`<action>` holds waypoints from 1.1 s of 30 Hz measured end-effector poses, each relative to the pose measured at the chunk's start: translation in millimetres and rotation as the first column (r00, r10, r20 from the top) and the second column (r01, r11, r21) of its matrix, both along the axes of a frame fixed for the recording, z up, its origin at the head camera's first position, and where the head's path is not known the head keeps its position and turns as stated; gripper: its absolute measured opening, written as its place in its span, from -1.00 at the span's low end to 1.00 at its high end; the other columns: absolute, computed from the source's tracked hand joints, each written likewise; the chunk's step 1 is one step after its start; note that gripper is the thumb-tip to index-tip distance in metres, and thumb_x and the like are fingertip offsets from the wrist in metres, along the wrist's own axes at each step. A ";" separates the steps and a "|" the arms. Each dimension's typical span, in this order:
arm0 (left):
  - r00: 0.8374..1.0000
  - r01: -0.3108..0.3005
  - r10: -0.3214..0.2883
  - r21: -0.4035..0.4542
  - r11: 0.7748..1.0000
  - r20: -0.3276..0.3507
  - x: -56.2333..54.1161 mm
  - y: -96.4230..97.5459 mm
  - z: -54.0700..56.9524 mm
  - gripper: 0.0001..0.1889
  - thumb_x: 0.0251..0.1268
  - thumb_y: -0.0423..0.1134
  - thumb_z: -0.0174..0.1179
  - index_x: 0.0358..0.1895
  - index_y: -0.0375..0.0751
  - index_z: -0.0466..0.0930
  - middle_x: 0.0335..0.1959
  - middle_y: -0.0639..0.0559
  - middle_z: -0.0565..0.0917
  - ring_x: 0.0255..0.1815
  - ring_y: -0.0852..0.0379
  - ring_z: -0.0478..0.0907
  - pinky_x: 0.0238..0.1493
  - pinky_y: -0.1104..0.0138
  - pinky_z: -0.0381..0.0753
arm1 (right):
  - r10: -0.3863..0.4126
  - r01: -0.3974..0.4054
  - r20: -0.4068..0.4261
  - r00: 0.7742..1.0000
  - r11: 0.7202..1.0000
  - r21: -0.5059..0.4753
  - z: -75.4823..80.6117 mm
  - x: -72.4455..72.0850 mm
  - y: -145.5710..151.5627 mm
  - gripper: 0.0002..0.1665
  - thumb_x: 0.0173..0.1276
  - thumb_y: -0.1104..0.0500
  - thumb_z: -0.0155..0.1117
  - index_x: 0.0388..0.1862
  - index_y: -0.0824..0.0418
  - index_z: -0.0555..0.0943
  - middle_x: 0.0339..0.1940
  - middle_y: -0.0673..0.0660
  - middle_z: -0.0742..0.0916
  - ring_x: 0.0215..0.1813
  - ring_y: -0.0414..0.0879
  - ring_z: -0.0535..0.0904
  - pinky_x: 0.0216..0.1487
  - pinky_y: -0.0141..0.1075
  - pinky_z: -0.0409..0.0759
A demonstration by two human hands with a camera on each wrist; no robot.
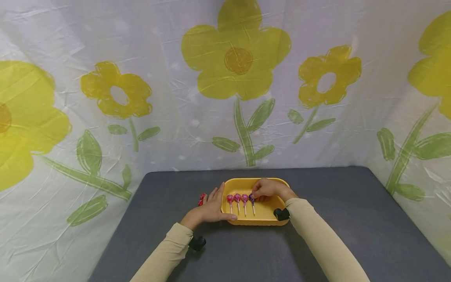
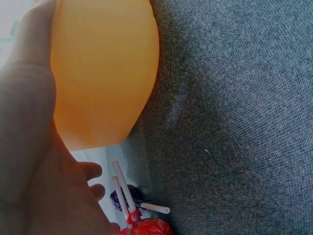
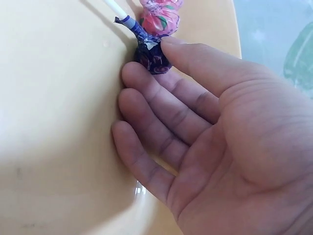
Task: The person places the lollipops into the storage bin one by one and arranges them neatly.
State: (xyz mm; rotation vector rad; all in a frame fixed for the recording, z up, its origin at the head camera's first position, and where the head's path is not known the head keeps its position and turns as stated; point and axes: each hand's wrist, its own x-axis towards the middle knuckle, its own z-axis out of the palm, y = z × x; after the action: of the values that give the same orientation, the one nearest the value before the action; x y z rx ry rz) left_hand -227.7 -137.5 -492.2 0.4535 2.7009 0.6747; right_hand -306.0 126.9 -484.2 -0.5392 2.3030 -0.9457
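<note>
Clock read from the head view, 12 = away from the person. Yellow tray (image 1: 253, 222) sits mid-desk (image 1: 225, 258), seemingly so both hands reach it easily. Left hand (image 1: 210, 208) grasping nothing: fingers laid straight along tray's 9 o'clock wall, thumb over rim toward 8; likely bracing it against sliding. Right hand (image 1: 269, 188) over tray's 3 o'clock side, pinching the purple lollipop (image 3: 153, 59) by its wrapped head, other fingers loosely bent. Head grip leaves the stick free toward 6, probably to match its neighbours. Those run toward 9 inside the tray: pink lollipop (image 1: 244, 198), second pink lollipop (image 1: 237, 197), red lollipop (image 1: 230, 198); heads at 12, sticks at 6, spaced apart, presumably to keep each separate. Whether purple touches nearest pink: can't tell. Off tray's 9 o'clock side, past left hand: red candy (image 2: 149, 226) with two sticks, likely a pair, plus dark purple lollipop (image 2: 136, 194), sticks at mixed angles on the desk; loose cluster, not lined up, perhaps kept close for reach. Flowered cloth (image 1: 169, 23) hangs at 12.
</note>
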 end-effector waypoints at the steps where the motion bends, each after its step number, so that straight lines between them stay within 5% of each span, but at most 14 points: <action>1: 1.000 -0.001 0.001 0.001 1.000 0.001 0.1 0.0 0.1 0.39 -0.02 0.45 0.31 0.61 -0.13 -0.47 0.63 -0.25 -0.05 0.66 -0.24 -0.18 0.51 -0.34 -0.17 | -0.002 0.002 0.001 1.000 1.000 0.000 0.0 -0.1 0.0 -0.79 0.40 0.18 0.25 -0.22 0.32 0.70 -0.43 0.13 0.76 -0.42 -0.19 0.59 -0.31 -0.33 0.62; 33: 1.000 0.006 -0.006 0.000 1.000 -0.001 -0.8 -1.2 0.0 0.40 -0.03 0.47 0.29 0.60 -0.14 -0.48 0.62 -0.26 -0.02 0.65 -0.24 -0.16 0.51 -0.34 -0.16 | -0.033 0.033 0.004 0.999 0.999 0.016 0.7 0.8 -0.6 -0.80 0.38 0.16 0.29 -0.16 0.26 0.71 -0.37 0.12 0.78 -0.38 -0.17 0.63 -0.26 -0.29 0.67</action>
State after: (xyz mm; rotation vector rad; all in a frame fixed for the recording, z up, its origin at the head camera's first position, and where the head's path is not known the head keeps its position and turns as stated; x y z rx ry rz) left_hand -228.5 -138.7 -492.2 0.4619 2.6999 0.6727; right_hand -305.2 126.3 -483.5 -0.4940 2.3202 -0.9420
